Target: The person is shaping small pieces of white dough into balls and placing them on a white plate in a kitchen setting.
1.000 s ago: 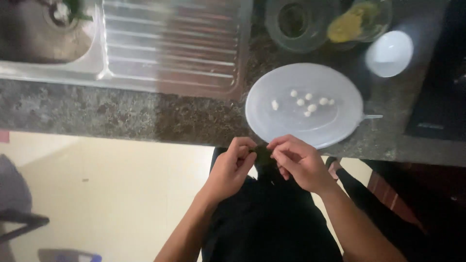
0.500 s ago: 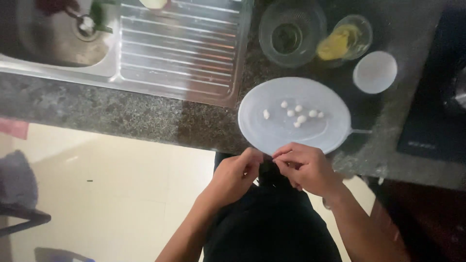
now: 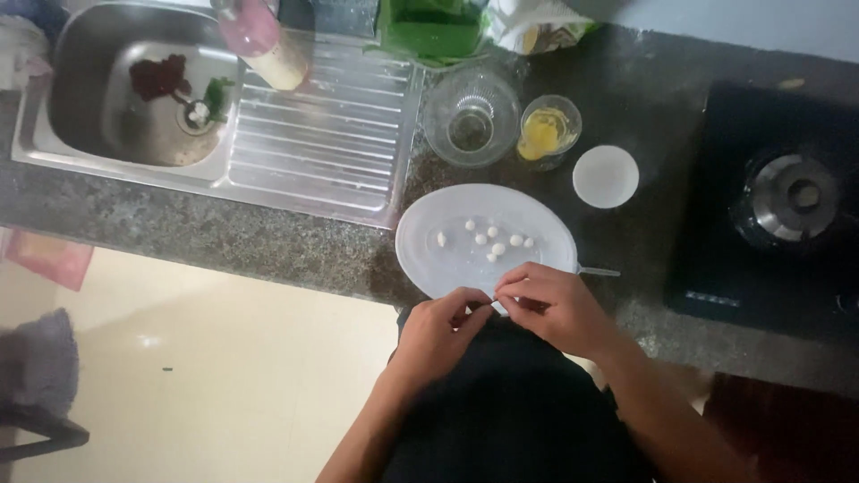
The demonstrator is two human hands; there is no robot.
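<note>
left hand [image 3: 436, 329] + right hand [image 3: 550, 307]: fingertips pinched together on something too small to tell | held over plate [image 3: 429, 259] rim at 6 o'clock, so pieces [image 3: 494, 241] land on it

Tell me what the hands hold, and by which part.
Both hands, left hand and right hand, pinch something tiny between their fingertips beside the white plate; what it is cannot be told.

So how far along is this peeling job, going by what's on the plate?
Done: about seven small white pieces lie on the white plate. In hand: the left hand and right hand meet at the plate's near edge, fingers pinching something too small to identify. Left: I cannot tell; no pile of unworked pieces shows on the counter.
</note>
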